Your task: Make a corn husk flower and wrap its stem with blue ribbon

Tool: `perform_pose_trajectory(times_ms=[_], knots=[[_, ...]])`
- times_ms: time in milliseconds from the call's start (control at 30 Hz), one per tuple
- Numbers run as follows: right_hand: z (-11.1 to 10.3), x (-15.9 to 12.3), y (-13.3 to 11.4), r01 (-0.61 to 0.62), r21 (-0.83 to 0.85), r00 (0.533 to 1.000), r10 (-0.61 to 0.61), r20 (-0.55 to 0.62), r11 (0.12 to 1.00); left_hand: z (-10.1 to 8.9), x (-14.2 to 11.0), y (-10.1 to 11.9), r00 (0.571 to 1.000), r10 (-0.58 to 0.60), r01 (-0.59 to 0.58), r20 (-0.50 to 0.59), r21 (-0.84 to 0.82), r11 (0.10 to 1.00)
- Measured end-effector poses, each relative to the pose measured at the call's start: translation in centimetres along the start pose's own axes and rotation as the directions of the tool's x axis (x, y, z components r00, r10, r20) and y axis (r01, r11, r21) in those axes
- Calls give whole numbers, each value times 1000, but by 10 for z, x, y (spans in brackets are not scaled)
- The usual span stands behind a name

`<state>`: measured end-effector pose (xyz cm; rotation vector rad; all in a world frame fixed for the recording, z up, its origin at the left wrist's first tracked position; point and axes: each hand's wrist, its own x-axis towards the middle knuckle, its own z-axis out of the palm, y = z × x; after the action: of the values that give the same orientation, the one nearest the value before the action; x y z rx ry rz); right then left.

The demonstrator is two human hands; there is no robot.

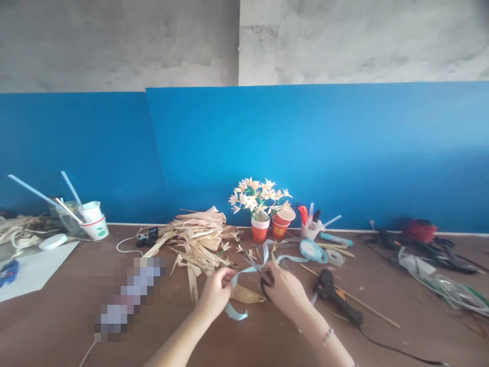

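Observation:
My left hand (217, 289) pinches a light blue ribbon (237, 315), whose loose end curls down onto the table. From the fingers the ribbon stretches right and back towards its roll (312, 251). My right hand (281, 286) is closed on a pair of scissors (265, 289) with black handles. The blades point left and back, close to the ribbon; whether they touch it I cannot tell. Under the ribbon, between the hands, lies a piece of dried husk (247, 294). Several small pale flowers (250, 254) lie just beyond the hands.
Dried husks (202, 237) are heaped at the back left of the hands. Pale flowers (260, 196) stand in a red paper cup (260, 233). A glue gun (338, 295) and a thin stick (376, 310) lie at right. Cables (454, 293) spread farther right.

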<state>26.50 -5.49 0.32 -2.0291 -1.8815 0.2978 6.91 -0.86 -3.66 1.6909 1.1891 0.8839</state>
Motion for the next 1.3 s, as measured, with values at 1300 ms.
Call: perform_pose_trajectory(times_ms=[1300], knots=[[15,-3,-2,101,-97,990,-90,111,990,-65,60,5,951,254,32,-178,871,490]])
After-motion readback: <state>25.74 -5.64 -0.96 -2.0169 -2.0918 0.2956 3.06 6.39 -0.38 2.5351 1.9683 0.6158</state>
